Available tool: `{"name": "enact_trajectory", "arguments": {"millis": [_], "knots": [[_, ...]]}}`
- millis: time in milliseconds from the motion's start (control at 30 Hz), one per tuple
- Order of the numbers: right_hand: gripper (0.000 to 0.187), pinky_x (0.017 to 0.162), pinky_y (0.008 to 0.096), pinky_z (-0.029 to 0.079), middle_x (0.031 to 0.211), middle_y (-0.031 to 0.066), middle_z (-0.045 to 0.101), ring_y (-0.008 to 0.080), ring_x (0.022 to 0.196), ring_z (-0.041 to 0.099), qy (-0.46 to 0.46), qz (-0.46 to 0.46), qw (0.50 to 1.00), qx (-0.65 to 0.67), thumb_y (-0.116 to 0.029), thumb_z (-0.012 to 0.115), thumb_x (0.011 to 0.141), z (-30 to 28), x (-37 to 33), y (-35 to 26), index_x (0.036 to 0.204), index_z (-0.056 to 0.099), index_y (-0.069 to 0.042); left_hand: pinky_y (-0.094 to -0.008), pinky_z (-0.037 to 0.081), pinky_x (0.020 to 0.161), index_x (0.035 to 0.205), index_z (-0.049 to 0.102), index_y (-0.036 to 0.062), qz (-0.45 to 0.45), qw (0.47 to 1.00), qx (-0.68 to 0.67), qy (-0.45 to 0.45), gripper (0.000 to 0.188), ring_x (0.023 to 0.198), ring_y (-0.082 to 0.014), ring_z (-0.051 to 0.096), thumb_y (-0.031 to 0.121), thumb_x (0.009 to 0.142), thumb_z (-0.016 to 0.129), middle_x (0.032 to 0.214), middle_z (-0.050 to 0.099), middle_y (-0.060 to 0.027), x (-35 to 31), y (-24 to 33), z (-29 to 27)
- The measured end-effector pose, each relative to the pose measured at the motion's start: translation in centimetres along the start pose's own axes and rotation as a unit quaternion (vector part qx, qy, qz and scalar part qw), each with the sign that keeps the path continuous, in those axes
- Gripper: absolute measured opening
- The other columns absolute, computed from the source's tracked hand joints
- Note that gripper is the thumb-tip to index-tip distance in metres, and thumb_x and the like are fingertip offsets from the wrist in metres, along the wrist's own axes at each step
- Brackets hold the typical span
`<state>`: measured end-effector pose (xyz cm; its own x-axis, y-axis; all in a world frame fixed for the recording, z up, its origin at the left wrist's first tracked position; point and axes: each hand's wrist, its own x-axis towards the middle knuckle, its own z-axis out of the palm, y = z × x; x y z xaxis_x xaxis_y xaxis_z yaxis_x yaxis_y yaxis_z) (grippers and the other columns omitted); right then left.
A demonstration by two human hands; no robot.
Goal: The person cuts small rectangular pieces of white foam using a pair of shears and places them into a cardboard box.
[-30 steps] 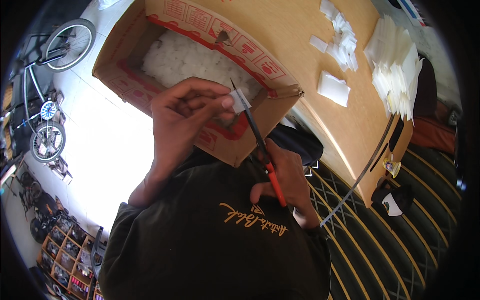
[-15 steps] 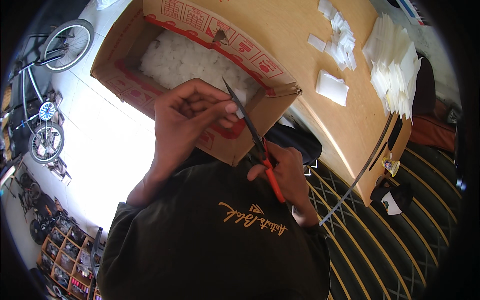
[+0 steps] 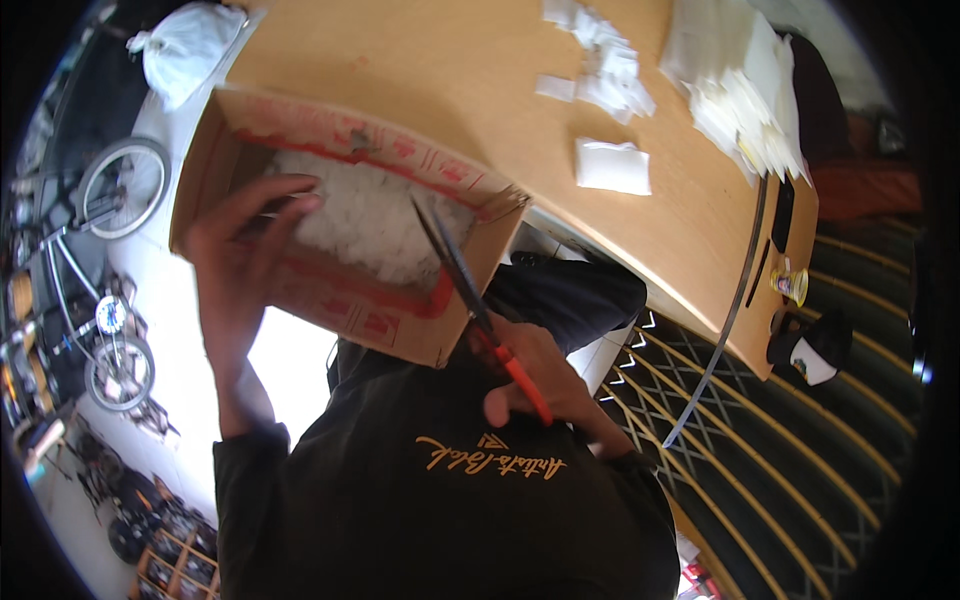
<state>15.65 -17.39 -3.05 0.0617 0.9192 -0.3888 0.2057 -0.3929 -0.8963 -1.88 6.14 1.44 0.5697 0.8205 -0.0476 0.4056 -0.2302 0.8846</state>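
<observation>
My left hand point(image 3: 240, 240), blurred by motion, is over the left side of a cardboard box point(image 3: 505, 220) with red print. Its fingers stretch out toward the box's middle, thumb and forefinger apart; I make out nothing held between them. Inside the box lies a heap of small white pieces point(image 3: 375, 225). At the box's near right corner, my right hand point(image 3: 540, 375) grips scissors point(image 3: 515, 375) with red handles. Their dark blades point up and left over the box, slightly parted.
On the wooden table point(image 3: 420, 60) lie scattered white strips point(image 3: 610, 75), a white folded stack point(image 3: 612, 167) and a large bundle of white sheets point(image 3: 735, 95). A white bag point(image 3: 190, 50) sits at the far left, above a bicycle point(image 3: 125, 190). A dark cap point(image 3: 810, 350) is at right.
My left hand has moved left from the scissor blades, and its pinch on a small white piece has opened. The right hand still holds the scissors. The whole view has shifted.
</observation>
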Motion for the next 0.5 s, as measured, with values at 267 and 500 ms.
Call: {"name": "enact_trajectory", "arguments": {"millis": [267,500], "knots": [[0.07,0.07,0.0462,0.048,0.083,0.0169,0.064,0.0409,0.081,0.064,-0.003,0.017,1.0,-0.017,-0.062,0.077,0.068,0.7,-0.6,0.6,0.097,0.054,-0.003,-0.0267,0.049,0.079,0.097,0.067,-0.0019,0.288,0.932,0.105,-0.195,0.018,0.085,-0.0134,0.065,0.014,0.09,0.066,0.091,0.069,-0.006,12.7,7.1,4.1],[0.069,0.067,0.0483,0.048,0.078,0.0175,0.063,0.0422,0.077,0.063,0.059,-0.006,0.998,-0.015,-0.069,0.065,0.077,1.8,-1.1,1.7,0.095,0.054,-0.003,-0.0414,0.05,0.083,0.106,0.064,-0.0024,0.407,0.83,0.258,-0.281,0.028,0.092,-0.0333,0.065,0.014,0.084,0.07,0.099,0.067,-0.017,19.3,3.5,17.3]]}}
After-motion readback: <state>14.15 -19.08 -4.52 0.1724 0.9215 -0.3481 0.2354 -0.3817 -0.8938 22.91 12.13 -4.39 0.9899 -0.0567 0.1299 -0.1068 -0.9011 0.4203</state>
